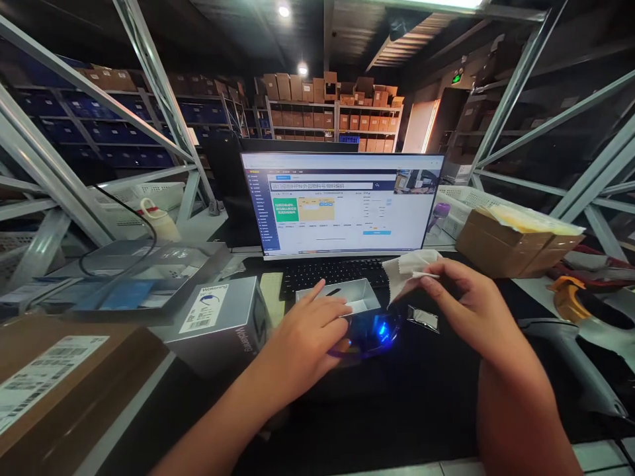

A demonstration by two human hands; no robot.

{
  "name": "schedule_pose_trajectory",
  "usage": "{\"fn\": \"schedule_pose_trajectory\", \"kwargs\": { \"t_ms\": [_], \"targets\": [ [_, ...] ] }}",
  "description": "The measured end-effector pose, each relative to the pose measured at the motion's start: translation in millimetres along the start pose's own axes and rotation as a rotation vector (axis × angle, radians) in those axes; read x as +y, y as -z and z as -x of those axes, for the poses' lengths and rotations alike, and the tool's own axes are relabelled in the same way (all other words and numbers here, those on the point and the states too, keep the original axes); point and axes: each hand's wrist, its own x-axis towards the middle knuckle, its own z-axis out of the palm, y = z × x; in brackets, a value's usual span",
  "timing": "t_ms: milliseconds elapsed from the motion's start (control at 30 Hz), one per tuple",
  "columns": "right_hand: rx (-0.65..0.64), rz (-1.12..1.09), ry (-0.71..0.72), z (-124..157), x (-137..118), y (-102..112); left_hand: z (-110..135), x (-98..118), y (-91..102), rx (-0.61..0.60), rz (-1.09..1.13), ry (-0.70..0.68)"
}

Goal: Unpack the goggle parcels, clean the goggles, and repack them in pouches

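My left hand point(310, 327) grips the near end of a pair of sunglasses point(374, 334) with shiny blue lenses, one finger lifted. Part of the frame is hidden under my fingers. Between thumb and fingers of my right hand point(464, 301) is a white cleaning cloth point(404, 274) with zigzag edges, hanging just above the sunglasses. Behind my left hand lies an open white box point(364, 297) with a small dark item inside. A small clear packet point(423, 318) rests on the black mat below my right hand.
A grey product box point(211, 324) stands left, beside a brown carton point(74, 390). Behind are a keyboard point(337, 271) and a lit monitor point(337, 211). To the right lie a barcode scanner point(570, 357), a tape dispenser point(570, 297) and a cardboard box point(506, 244).
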Motion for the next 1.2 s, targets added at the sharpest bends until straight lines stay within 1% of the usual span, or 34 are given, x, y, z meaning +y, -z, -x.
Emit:
{"fn": "schedule_pose_trajectory", "kwargs": {
  "t_ms": [67, 100, 167, 200, 267, 333, 367, 433, 533, 600, 667, 800, 900, 967, 1067, 1133, 1200],
  "targets": [
    [-0.062, -0.025, 0.050, 3, -1, 11, 1, -1, 1.4, -0.021, -0.020, -0.003],
    [-0.112, -0.034, 0.076, 4, 0, 16, 1, -1, 1.5, -0.031, -0.035, -0.006],
    [-0.247, -0.059, 0.124, 6, -1, 23, 1, -1, 1.0, -0.055, -0.064, -0.020],
    [-0.324, -0.077, 0.140, 6, -3, 23, 0, -1, 0.4, -0.072, -0.075, -0.028],
    [-0.491, -0.122, 0.172, 6, -9, 14, -1, 1, -0.9, -0.102, -0.096, -0.048],
    [-0.643, -0.178, 0.168, 5, -16, -4, -3, 4, -1.7, -0.121, -0.113, -0.079],
    [-0.691, -0.205, 0.151, 4, -20, -14, -4, 6, -2.0, -0.128, -0.123, -0.103],
    [-0.717, -0.254, 0.090, 4, -25, -33, -6, 8, -2.3, -0.134, -0.148, -0.168],
    [-0.673, -0.326, -0.018, 6, -29, -50, -8, 9, -2.4, -0.142, -0.181, -0.238],
    [-0.682, -0.394, -0.082, 8, -31, -53, -9, 9, -2.9, -0.143, -0.157, -0.247],
    [-0.694, -0.429, -0.111, 11, -33, -54, -10, 9, -4.6, -0.135, -0.115, -0.251],
    [-0.643, -0.366, -0.114, 14, -40, -62, -10, 7, -8.8, -0.099, -0.146, -0.263],
    [-0.613, -0.376, -0.113, 9, -38, -67, -8, 2, -3.4, -0.137, -0.179, -0.251],
    [-0.660, -0.469, -0.105, 3, -28, -63, -7, -1, 5.0, -0.173, -0.168, -0.239],
    [-0.835, -0.626, -0.074, -7, -9, -49, -4, -4, 16.2, -0.162, -0.123, -0.206],
    [-0.942, -0.645, -0.050, -11, -1, -41, -3, -4, 17.4, -0.162, -0.077, -0.193],
    [-0.960, -0.612, -0.066, -10, -2, -41, -2, -4, 12.0, -0.189, -0.052, -0.181]
  ]
}}
